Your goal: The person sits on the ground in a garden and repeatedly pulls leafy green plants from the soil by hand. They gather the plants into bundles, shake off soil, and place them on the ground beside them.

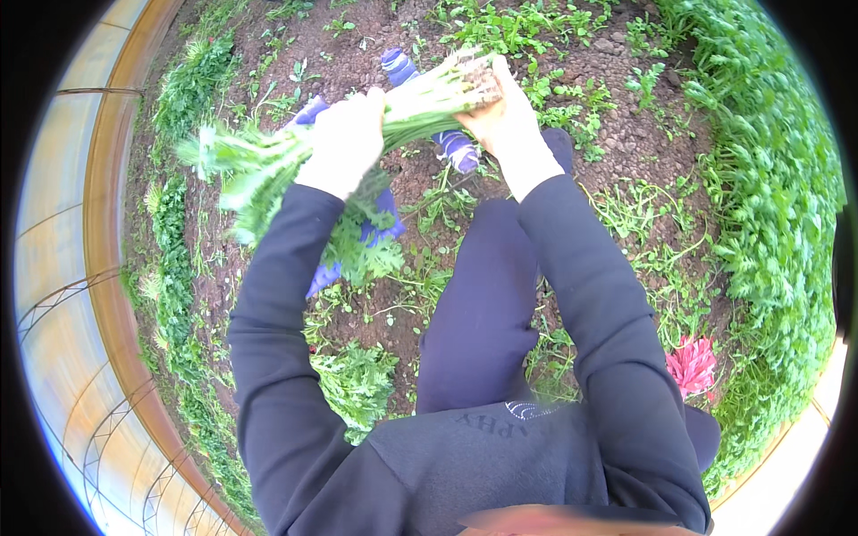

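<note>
A bunch of leafy greens with long pale stems lies across both my hands, above the ground. My left hand grips it around the middle, where the stems meet the leaves. At the cut stem ends, which look brownish, my right hand is closed around the bunch. The feathery leaves trail off to the left and are partly blurred. Beneath the bunch is a purple roll wound with pale bands, partly hidden. Purple material also shows below my left wrist, among lobed leaves.
Dense standing greens line the right side. Cut bunches lie in a row at left, beside the wall base. Another leafy heap is near my left elbow. A pink bundle of strips lies at right. Small weeds dot the soil.
</note>
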Action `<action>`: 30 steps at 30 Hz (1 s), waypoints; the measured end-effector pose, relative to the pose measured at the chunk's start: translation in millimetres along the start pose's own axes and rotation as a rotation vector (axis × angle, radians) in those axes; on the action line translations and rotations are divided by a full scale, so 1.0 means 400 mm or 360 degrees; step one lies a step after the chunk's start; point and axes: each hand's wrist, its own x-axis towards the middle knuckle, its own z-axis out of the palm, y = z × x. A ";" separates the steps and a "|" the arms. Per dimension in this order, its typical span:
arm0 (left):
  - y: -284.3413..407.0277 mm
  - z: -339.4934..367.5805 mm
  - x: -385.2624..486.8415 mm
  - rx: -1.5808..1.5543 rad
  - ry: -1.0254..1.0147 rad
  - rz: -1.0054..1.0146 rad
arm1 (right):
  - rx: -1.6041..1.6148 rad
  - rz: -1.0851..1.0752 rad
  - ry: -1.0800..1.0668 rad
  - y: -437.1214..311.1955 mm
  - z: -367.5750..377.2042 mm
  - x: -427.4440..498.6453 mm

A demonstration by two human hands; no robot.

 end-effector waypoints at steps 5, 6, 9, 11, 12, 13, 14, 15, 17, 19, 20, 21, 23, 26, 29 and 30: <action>-0.003 0.123 -0.020 0.0008 0.0319 0.0053 | 0.0044 0.0026 0.0305 0.023 -0.070 0.019; -0.002 0.132 -0.021 0.0033 0.0327 0.0024 | -0.0328 -0.0128 0.0408 0.022 -0.057 0.016; -0.003 0.133 -0.014 0.0006 0.0140 -0.0027 | -0.1861 -0.1199 0.0488 0.019 -0.003 0.010; -0.001 0.118 -0.005 -0.0137 -0.0011 -0.0173 | -0.2484 -0.1508 -0.0144 0.018 0.014 -0.001; -0.005 0.105 0.000 -0.0211 0.0036 -0.0158 | -0.2743 -0.1344 -0.0294 0.044 0.030 0.010; -0.006 0.096 0.007 -0.0336 -0.0038 -0.0156 | -0.3066 -0.1246 -0.0496 0.066 0.034 0.021; -0.013 0.085 0.011 -0.0345 -0.0192 -0.0175 | -0.3034 -0.1467 -0.0573 0.075 0.017 0.041; -0.014 0.080 0.015 -0.0681 -0.0237 -0.0078 | -0.2935 -0.1239 -0.0643 0.094 -0.001 0.057; -0.019 0.073 0.012 -0.1109 -0.0162 -0.0102 | -0.2901 -0.1411 -0.0561 0.131 -0.040 0.085; -0.010 0.093 0.001 -0.0456 -0.0115 0.0003 | -0.3047 -0.1415 -0.0554 0.155 -0.060 0.102; -0.002 0.111 -0.008 -0.0225 -0.0091 0.0058 | -0.3086 -0.1366 -0.0508 0.160 -0.057 0.107; 0.004 0.133 -0.015 -0.0012 -0.0293 -0.0010 | -0.3156 -0.1145 -0.0592 0.159 -0.051 0.105; 0.000 0.182 -0.008 0.0052 -0.0037 0.0047 | -0.3197 -0.0897 -0.0550 0.134 -0.032 0.085; -0.013 0.230 -0.005 0.0102 0.0069 0.0065 | -0.3111 -0.0962 -0.0351 0.047 -0.042 -0.037; -0.020 0.224 -0.005 0.0200 -0.0062 0.0020 | -0.2882 -0.0909 -0.0229 -0.099 -0.162 -0.292; -0.017 0.209 -0.007 0.0173 -0.0057 0.0034 | -0.2843 -0.0549 -0.0227 -0.159 -0.220 -0.395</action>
